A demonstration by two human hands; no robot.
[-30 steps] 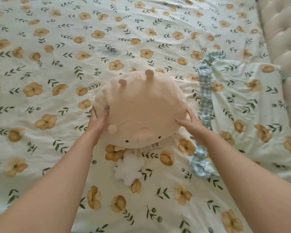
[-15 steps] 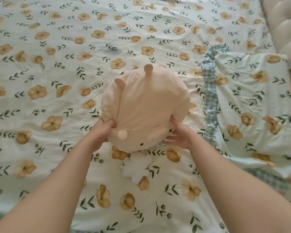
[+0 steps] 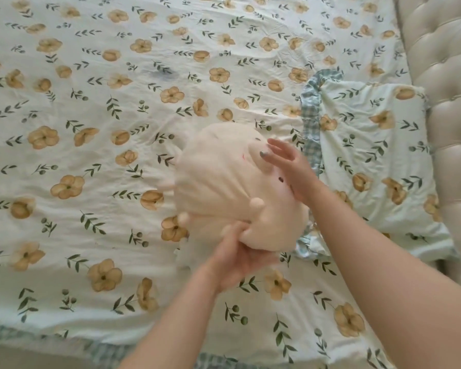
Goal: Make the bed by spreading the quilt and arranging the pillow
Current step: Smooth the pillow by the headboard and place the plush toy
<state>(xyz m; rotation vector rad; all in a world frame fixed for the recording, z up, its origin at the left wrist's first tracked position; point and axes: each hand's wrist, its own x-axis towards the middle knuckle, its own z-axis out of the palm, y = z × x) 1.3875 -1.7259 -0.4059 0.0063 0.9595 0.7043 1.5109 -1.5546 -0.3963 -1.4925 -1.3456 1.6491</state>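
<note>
The quilt point(image 3: 117, 155), pale with tan flowers and green sprigs, lies spread across the bed with only shallow creases, its checked border point(image 3: 104, 352) showing at 6 o'clock. That part of the job looks done, apart from some smoothing.

The pillow point(image 3: 370, 155), in matching fabric with a checked frill point(image 3: 310, 123), lies flat at 3 o'clock, just beside the tufted headboard point(image 3: 442, 102). It appears to be in place.

What seems left is a round peach plush cushion point(image 3: 224, 187), held above the quilt near the middle of the view, at 9 o'clock of the pillow. The left hand point(image 3: 237, 259) grips its lower edge at 6 o'clock, fingers curled into the fabric. The right hand point(image 3: 293, 171) is open, its straight fingers lying against the cushion's side at 2 o'clock. The cushion is blurred, so it is probably being turned or carried and is not yet set down.

No brand, label or writing can be read. A small white shape point(image 3: 184, 251) below the cushion is too blurred to identify.
</note>
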